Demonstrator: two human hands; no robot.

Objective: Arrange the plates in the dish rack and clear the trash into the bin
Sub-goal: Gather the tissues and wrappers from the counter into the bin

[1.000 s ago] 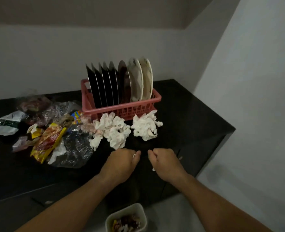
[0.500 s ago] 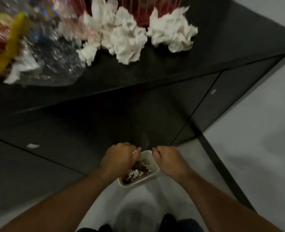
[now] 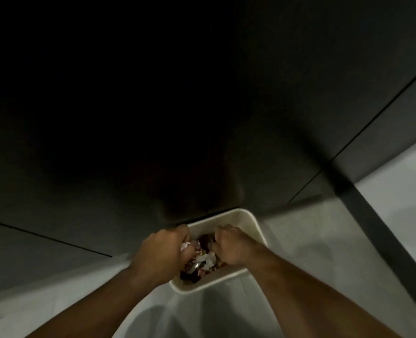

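Observation:
A small white bin (image 3: 251, 218) stands on the floor against the dark cabinet. It holds mixed trash (image 3: 205, 262): crumpled paper and wrappers. My left hand (image 3: 160, 254) hangs over the bin's left rim as a fist, with a white paper scrap (image 3: 185, 246) showing at its fingertips. My right hand (image 3: 233, 245) is over the bin's middle with its fingers curled shut, and nothing is visible in it. The dish rack, the plates and the counter are out of view.
Dark cabinet fronts (image 3: 153, 118) fill the upper view, with door seams on the left and right. A pale floor (image 3: 348, 252) surrounds the bin. A dark strip (image 3: 377, 230) runs diagonally across the floor on the right.
My view has tilted down from the counter to the bin. Both hands have gone down from the counter edge to just over the trash in the bin.

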